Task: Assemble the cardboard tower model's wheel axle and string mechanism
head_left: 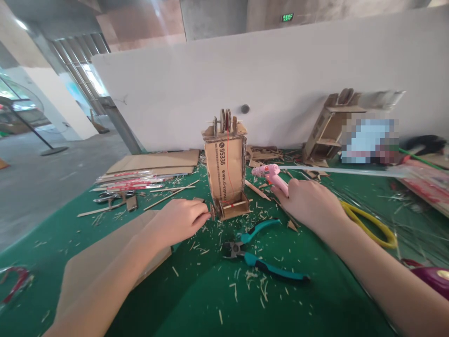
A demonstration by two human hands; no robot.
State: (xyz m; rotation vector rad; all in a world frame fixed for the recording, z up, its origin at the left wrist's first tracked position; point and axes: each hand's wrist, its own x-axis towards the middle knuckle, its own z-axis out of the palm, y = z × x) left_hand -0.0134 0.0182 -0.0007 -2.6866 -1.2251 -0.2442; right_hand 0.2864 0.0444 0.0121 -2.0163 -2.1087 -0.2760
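A cardboard tower point(224, 171) stands upright mid-table, with round discs point(226, 120) on its top and a red string down its front. At its foot is a small open cardboard box point(234, 213) with a thin stick across it. My left hand point(185, 217) is closed at the tower's lower left, its fingertips on a small cardboard disc point(212, 210). My right hand point(305, 201) grips the handle of a pink hot glue gun point(271, 173), nozzle toward the tower. A long clear glue stick point(326, 170) trails out of the gun's back.
Teal-handled cutting pliers point(235, 250) lie open in front of the tower among wood scraps. Cardboard sheets point(154, 161) and thin sticks point(171, 196) lie left. Yellow-handled scissors point(372, 227) and another cardboard structure point(322, 126) are right. A white panel point(280, 79) stands behind.
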